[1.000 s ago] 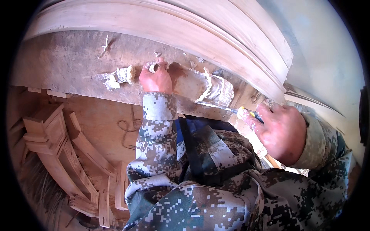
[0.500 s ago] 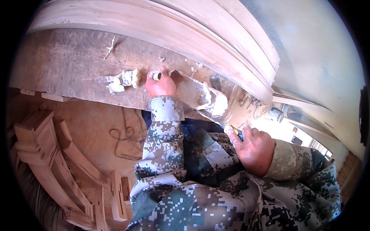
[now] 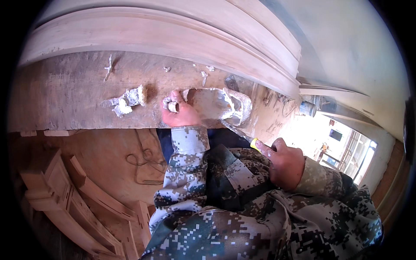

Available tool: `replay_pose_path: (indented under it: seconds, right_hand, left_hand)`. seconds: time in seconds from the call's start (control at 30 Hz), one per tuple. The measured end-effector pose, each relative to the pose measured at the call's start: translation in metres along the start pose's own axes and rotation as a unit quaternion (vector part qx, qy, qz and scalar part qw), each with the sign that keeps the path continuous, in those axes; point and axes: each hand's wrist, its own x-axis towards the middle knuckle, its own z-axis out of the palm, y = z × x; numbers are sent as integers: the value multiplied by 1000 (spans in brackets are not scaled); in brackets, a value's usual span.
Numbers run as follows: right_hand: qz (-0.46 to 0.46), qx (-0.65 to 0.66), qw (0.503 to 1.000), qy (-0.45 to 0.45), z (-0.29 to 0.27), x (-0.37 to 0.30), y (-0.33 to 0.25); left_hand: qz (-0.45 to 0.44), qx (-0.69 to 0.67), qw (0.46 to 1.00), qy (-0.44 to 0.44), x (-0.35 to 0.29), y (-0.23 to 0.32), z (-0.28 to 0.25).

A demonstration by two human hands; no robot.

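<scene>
My left hand [image 3: 181, 113] is closed round the left end of a long, shallow trough-shaped container [image 3: 208, 103], just above the workbench. A pale round end pokes out between its fingers. White paste [image 3: 236, 109] coats the container's right end, thick and lumpy at the rim. In my right hand [image 3: 286, 165] is a putty knife with a yellow-and-dark handle [image 3: 255, 143]. Its smeared thin blade [image 3: 236, 130] points up and left, with the tip at the container's near edge; whether they touch I cannot tell. White residue marks my right fingers.
A paste-crusted lump [image 3: 130, 99] lies on the wooden bench [image 3: 56, 95], left of my left hand, with scattered white scraps. Long pale wooden mouldings [image 3: 164, 37] run along the bench's far side. Carved wooden pieces [image 3: 56, 195] and a looped cord [image 3: 145, 158] lie below, left.
The view has shifted, so the bench sits lower at the left. The container looks more level. My right hand has moved slightly up and left with the putty knife.
</scene>
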Motion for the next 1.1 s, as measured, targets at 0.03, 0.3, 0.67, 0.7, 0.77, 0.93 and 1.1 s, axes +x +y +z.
replay_pose_path:
  seconds: [0.03, 0.3, 0.67, 0.7, 0.77, 0.93, 1.1]
  right_hand:
    - [6, 6, 1000, 25, 6, -1, 0]
    - [-31, 39, 997, 50, 14, 4, -2]
    - [-28, 48, 998, 26, -11, 32, 9]
    - [-30, 51, 998, 23, -9, 34, 9]
    - [-35, 52, 998, 17, -8, 42, 10]
    - [15, 59, 998, 16, 9, 42, -10]
    - [-3, 110, 993, 49, 29, 65, 2]
  left_hand:
    - [-17, -19, 1000, 11, 2, -5, 3]
    - [-47, -10, 997, 64, 15, -8, -13]
    - [0, -9, 1000, 17, 1, -12, -9]
    - [-2, 6, 1000, 21, 2, -12, -12]
    - [-6, 33, 999, 31, 4, -15, -12]
    - [-17, 5, 999, 28, 2, -16, -11]
    - [16, -39, 999, 18, 4, -14, -4]
